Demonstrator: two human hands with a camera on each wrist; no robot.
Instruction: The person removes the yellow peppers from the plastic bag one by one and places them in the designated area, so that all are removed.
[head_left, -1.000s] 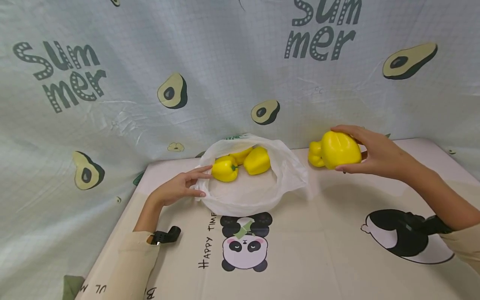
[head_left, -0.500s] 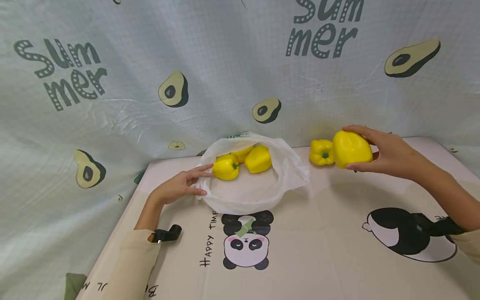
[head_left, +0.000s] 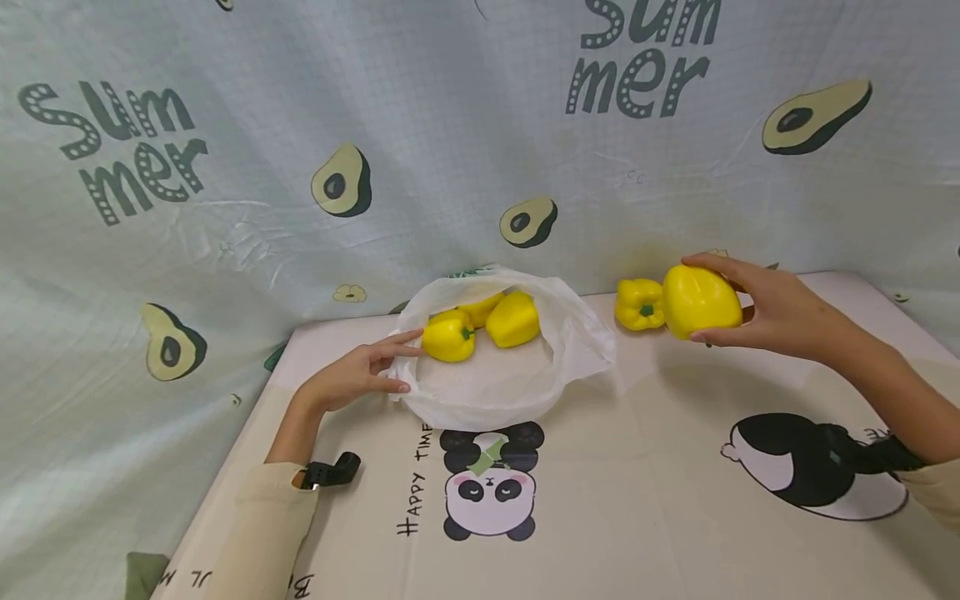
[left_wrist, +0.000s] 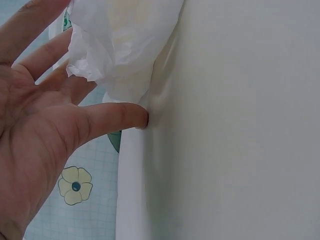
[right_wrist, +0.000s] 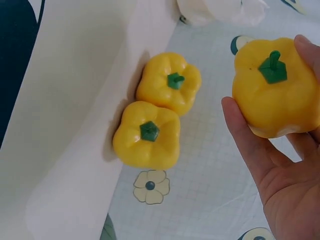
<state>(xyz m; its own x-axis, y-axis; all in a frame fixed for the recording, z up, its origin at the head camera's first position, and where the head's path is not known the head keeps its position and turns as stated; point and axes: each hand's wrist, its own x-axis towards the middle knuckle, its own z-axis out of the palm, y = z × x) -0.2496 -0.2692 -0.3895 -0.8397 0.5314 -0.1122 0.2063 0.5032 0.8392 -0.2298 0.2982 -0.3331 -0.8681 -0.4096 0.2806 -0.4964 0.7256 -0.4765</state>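
Observation:
My right hand (head_left: 780, 310) grips a yellow bell pepper (head_left: 701, 302) between thumb and fingers, above the table's right side. In the right wrist view the held pepper (right_wrist: 275, 90) shows its green stem. Two more yellow bell peppers (right_wrist: 146, 135) sit side by side there; in the head view one pepper (head_left: 638, 304) shows and the other is hidden. My left hand (head_left: 352, 377), fingers spread, touches the left rim of a white plastic bag (head_left: 480, 412). Inside the bag lie two yellow bell peppers (head_left: 448, 336) and a longer yellow piece (head_left: 482, 310), partly hidden behind them.
The bag's mouth faces me, spread wide on the pale printed table (head_left: 600, 500). Right behind the table hangs a light curtain (head_left: 435, 167) with avocado prints. A black wrist strap (head_left: 333, 471) is on my left wrist.
My right hand has moved a little to the right with its pepper, uncovering more of the pepper behind it. My left hand has stayed at the bag's rim.

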